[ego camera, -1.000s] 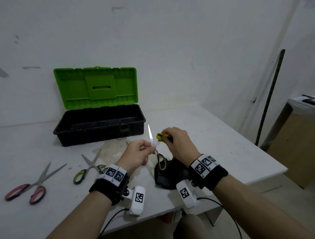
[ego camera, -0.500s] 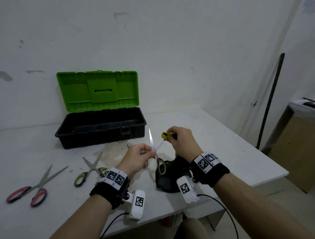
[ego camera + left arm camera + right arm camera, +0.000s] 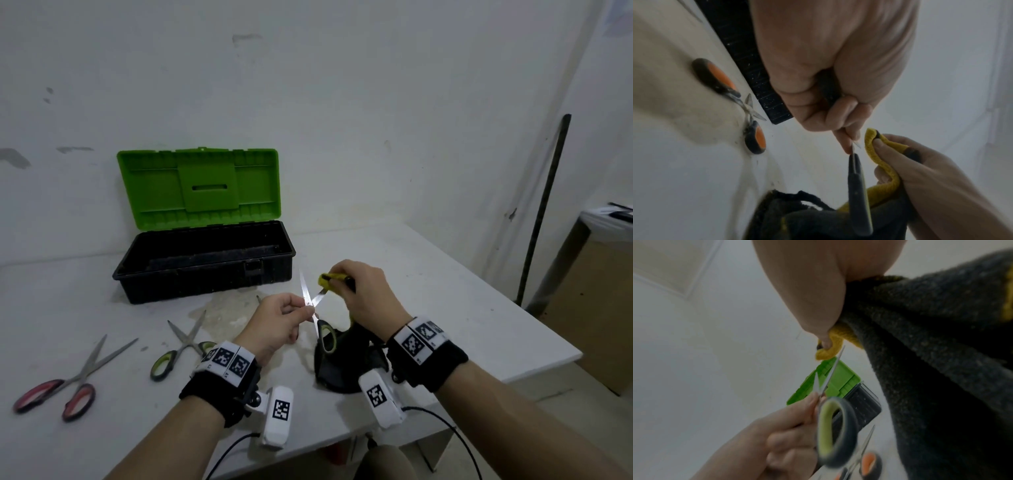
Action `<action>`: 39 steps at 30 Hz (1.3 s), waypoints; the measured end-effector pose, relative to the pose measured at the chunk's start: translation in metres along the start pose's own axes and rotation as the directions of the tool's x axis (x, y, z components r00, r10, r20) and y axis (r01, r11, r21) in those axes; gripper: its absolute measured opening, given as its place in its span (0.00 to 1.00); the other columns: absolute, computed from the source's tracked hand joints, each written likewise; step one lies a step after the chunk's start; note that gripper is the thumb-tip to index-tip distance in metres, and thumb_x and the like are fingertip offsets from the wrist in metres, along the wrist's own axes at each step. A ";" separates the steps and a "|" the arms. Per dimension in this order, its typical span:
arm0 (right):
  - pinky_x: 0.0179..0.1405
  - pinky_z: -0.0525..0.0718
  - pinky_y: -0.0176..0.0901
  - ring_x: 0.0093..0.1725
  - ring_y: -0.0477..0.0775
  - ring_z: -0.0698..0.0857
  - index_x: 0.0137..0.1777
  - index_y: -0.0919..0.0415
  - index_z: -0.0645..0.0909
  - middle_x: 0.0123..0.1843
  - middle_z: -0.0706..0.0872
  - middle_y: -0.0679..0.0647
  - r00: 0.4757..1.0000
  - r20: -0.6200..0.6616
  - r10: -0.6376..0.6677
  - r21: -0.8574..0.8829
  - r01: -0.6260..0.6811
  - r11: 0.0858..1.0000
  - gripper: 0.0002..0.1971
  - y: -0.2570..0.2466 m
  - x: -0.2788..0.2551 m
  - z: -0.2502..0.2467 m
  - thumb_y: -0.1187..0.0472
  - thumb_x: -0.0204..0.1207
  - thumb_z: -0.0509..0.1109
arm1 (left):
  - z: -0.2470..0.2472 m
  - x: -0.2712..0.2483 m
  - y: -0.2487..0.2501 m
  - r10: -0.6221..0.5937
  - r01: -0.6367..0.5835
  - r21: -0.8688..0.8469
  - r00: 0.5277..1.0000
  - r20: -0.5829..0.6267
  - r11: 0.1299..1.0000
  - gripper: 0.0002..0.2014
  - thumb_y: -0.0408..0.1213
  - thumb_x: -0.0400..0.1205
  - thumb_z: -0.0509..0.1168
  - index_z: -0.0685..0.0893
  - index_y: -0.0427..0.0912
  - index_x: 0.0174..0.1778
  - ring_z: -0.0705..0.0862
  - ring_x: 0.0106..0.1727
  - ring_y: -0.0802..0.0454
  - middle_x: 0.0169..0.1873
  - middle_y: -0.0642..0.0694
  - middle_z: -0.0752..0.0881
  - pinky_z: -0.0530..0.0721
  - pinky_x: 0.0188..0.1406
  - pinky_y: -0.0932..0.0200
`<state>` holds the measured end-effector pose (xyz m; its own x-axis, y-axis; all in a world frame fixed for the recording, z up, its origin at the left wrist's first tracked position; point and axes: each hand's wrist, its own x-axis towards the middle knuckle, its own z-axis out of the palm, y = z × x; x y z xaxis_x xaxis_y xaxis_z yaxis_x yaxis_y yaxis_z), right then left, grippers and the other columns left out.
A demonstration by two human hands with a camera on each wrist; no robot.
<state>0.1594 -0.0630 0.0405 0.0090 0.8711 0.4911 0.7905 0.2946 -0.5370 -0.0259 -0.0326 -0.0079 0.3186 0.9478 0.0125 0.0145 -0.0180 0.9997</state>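
Observation:
My left hand (image 3: 277,322) pinches a pair of green-and-black scissors (image 3: 310,301) by the blades near the pivot. Its handles (image 3: 327,337) hang down and the blades stand parted, one pointing up. My right hand (image 3: 366,294) grips the yellow edge (image 3: 329,279) of a dark cloth (image 3: 342,370) that trails down to the table. The other blade tip touches that yellow edge. In the left wrist view my left fingertips (image 3: 846,146) pinch the steel beside the yellow edge (image 3: 873,154). In the right wrist view the handle loop (image 3: 830,431) hangs in front of the cloth (image 3: 931,337).
An open toolbox (image 3: 205,263) with a green lid stands at the back of the white table (image 3: 445,308). A second pair of green scissors (image 3: 181,346) and a red-handled pair (image 3: 75,380) lie at the left. A dark pole (image 3: 544,205) leans in the right corner beside a cardboard box (image 3: 596,308).
Both hands keep their holds. The right hand with the yellow edge has risen slightly and drifted a little to the right; the scissors stay pinched in the left hand.

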 end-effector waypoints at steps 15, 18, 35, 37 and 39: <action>0.42 0.78 0.37 0.41 0.47 0.82 0.49 0.55 0.87 0.42 0.88 0.49 0.999 0.033 -0.022 -0.001 0.022 1.000 0.04 -0.008 -0.009 0.008 0.57 0.80 0.72 | 0.000 0.000 -0.001 0.008 -0.009 0.027 1.000 0.024 1.000 0.04 0.31 0.83 0.71 0.83 0.35 0.45 0.71 0.22 0.53 0.38 0.38 0.91 0.71 0.20 0.64; 0.38 0.73 0.36 0.37 0.46 0.80 0.48 0.56 0.87 0.39 0.87 0.49 0.998 0.062 0.021 0.001 -0.021 1.000 0.05 -0.004 -0.009 0.014 0.58 0.80 0.71 | 0.004 0.000 0.001 0.028 -0.030 0.070 0.999 0.039 0.997 0.05 0.29 0.83 0.71 0.81 0.35 0.44 0.70 0.21 0.52 0.37 0.36 0.91 0.69 0.19 0.62; 0.46 0.85 0.46 0.42 0.49 0.85 0.48 0.56 0.87 0.42 0.89 0.49 0.985 -0.139 0.106 0.059 -0.099 0.993 0.04 0.017 0.000 0.002 0.57 0.79 0.73 | 0.004 0.003 -0.003 -0.044 0.046 -0.063 0.998 0.041 0.997 0.04 0.27 0.83 0.70 0.82 0.32 0.44 0.68 0.19 0.54 0.37 0.36 0.89 0.66 0.19 0.64; 0.45 0.84 0.43 0.42 0.48 0.84 0.49 0.56 0.87 0.42 0.88 0.48 0.985 -0.139 0.100 0.051 -0.093 0.994 0.04 0.015 -0.001 0.000 0.57 0.79 0.72 | 0.003 0.003 -0.002 -0.041 0.042 -0.045 0.999 0.031 0.998 0.04 0.28 0.83 0.71 0.82 0.32 0.46 0.69 0.20 0.55 0.38 0.36 0.89 0.67 0.19 0.63; 0.42 0.78 0.33 0.40 0.44 0.82 0.50 0.55 0.87 0.42 0.87 0.47 0.998 -0.047 0.032 0.002 -0.032 0.999 0.05 0.007 -0.010 0.005 0.55 0.79 0.72 | 0.003 0.003 -0.001 -0.036 0.036 -0.040 0.999 0.017 0.999 0.04 0.28 0.83 0.71 0.83 0.32 0.46 0.69 0.19 0.55 0.38 0.36 0.89 0.68 0.19 0.64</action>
<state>0.1617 -0.0678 0.0283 0.0629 0.8605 0.5056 0.7885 0.2677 -0.5537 -0.0218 -0.0310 -0.0086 0.3343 0.9422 -0.0234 -0.0117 0.0290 0.9995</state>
